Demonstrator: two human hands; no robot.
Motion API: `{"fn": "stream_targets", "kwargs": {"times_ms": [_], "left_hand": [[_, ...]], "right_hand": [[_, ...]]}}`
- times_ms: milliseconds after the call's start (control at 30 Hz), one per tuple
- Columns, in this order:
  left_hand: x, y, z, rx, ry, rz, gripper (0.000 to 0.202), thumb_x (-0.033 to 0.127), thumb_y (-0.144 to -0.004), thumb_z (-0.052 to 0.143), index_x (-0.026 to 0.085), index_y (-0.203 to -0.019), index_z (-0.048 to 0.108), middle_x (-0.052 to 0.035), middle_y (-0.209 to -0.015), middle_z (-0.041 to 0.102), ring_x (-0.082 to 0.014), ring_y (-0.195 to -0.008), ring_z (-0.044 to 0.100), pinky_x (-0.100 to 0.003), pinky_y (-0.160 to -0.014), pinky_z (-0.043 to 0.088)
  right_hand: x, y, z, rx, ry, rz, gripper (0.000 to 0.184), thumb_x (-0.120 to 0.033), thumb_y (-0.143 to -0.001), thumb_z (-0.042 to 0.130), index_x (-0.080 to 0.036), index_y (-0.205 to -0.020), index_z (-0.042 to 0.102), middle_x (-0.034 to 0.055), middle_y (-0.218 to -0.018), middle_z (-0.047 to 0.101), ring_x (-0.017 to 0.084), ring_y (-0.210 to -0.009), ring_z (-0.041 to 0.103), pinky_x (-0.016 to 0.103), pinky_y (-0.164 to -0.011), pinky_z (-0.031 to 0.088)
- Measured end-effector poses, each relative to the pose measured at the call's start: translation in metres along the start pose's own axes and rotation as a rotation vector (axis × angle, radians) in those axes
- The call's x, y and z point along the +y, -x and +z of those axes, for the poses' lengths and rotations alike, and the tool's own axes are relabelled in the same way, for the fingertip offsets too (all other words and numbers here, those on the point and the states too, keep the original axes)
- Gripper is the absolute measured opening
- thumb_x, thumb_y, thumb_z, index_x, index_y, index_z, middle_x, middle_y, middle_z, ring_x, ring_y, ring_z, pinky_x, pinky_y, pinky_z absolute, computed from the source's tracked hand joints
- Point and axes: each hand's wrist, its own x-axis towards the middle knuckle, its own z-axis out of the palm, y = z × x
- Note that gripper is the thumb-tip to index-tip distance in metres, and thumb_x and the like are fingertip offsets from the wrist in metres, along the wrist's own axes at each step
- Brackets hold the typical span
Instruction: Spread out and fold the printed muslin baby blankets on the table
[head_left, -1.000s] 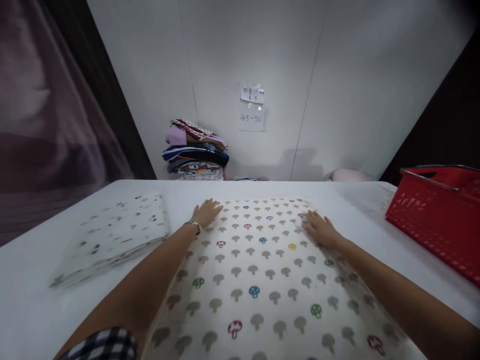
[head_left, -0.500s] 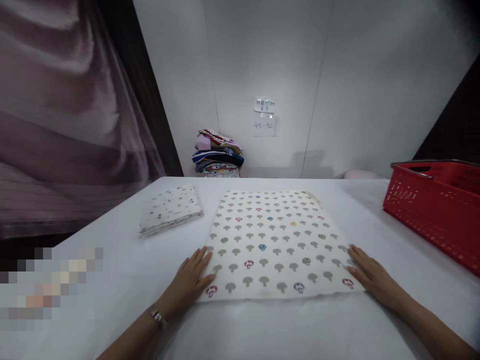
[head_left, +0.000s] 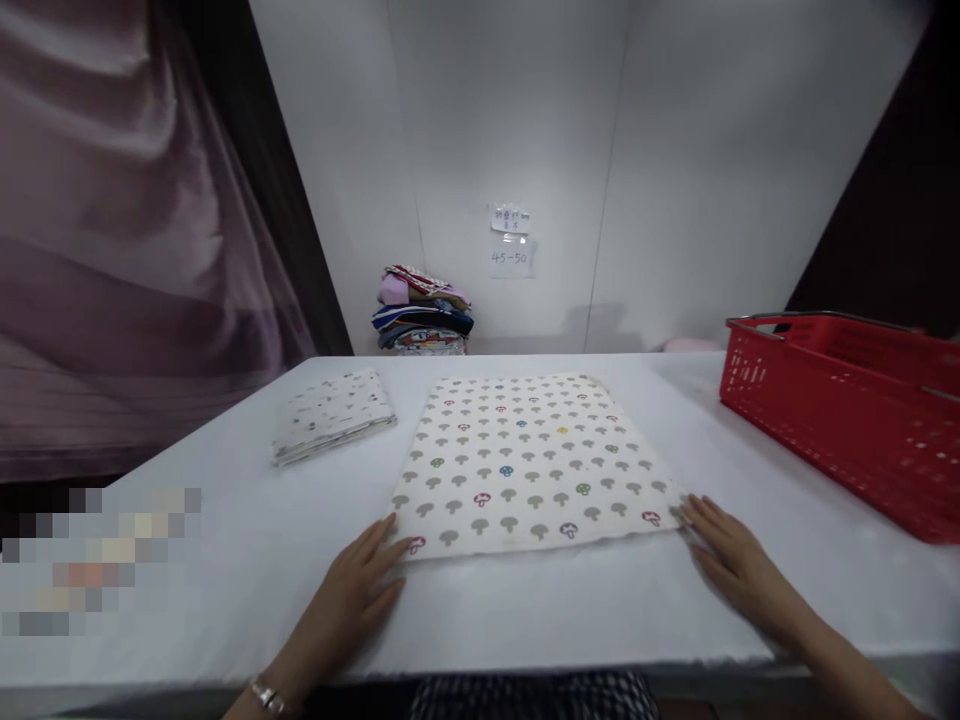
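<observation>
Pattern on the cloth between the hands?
Cloth: off-white, mostly grey mushrooms, a few red, blue or green; head view.

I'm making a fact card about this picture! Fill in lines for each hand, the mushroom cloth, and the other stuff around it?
Left hand: open, fingertips at the near left corner of the mushroom cloth
Right hand: open, fingertips at its near right corner
Mushroom cloth: spread flat; mostly grey mushrooms, some coloured
Left side: a folded spotty cloth on the white table
Right side: a red basket
Back: a pile of folded fabrics
Wall: paper sign reading 45-50
</observation>
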Motion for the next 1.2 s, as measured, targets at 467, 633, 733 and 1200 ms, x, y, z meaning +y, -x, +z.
{"fn": "stream_targets", "kwargs": {"times_ms": [467, 633, 733, 1200], "left_hand": [[-0.014, -0.016, 0.013, 0.064, -0.091, -0.010, 0.043, 0.016, -0.076, 0.044, 0.025, -0.113, 0.063, -0.0021, -0.133, 0.052, -0.0248, -0.117, 0.053, -0.039, -0.091, 0.051], [-0.010, -0.019, 0.015, 0.087, -0.092, 0.028, 0.046, 0.013, -0.073, 0.044, 0.025, -0.113, 0.063, -0.0034, -0.131, 0.054, -0.0256, -0.117, 0.053, -0.041, -0.090, 0.049], [-0.002, -0.024, 0.013, 0.087, -0.093, 0.087, 0.038, 0.020, -0.080, 0.045, 0.026, -0.114, 0.062, -0.0039, -0.130, 0.055, -0.0265, -0.116, 0.054, -0.044, -0.091, 0.047], [0.063, -0.067, 0.008, -0.076, 0.182, 0.130, 0.029, 0.028, -0.092, 0.042, 0.021, -0.111, 0.063, -0.0066, -0.124, 0.060, -0.0220, -0.116, 0.053, -0.044, -0.099, 0.041]], "right_hand": [[-0.011, -0.021, -0.005, -0.035, 0.039, -0.077, 0.044, -0.016, -0.087, 0.037, -0.018, -0.127, 0.055, 0.0096, -0.136, 0.047, 0.025, -0.129, 0.038, 0.045, -0.103, 0.039], [-0.010, -0.028, -0.008, -0.063, 0.139, -0.093, 0.049, -0.007, -0.082, 0.036, -0.021, -0.124, 0.057, 0.0089, -0.132, 0.052, 0.026, -0.126, 0.043, 0.051, -0.100, 0.040], [-0.023, -0.032, -0.012, -0.074, 0.156, -0.131, 0.046, -0.011, -0.085, 0.036, -0.024, -0.125, 0.055, 0.0080, -0.133, 0.051, 0.027, -0.126, 0.042, 0.055, -0.100, 0.038], [-0.095, -0.048, -0.011, -0.095, -0.091, -0.304, 0.030, -0.028, -0.094, 0.043, -0.026, -0.121, 0.057, 0.0052, -0.129, 0.055, 0.024, -0.125, 0.044, 0.052, -0.102, 0.035]]}}
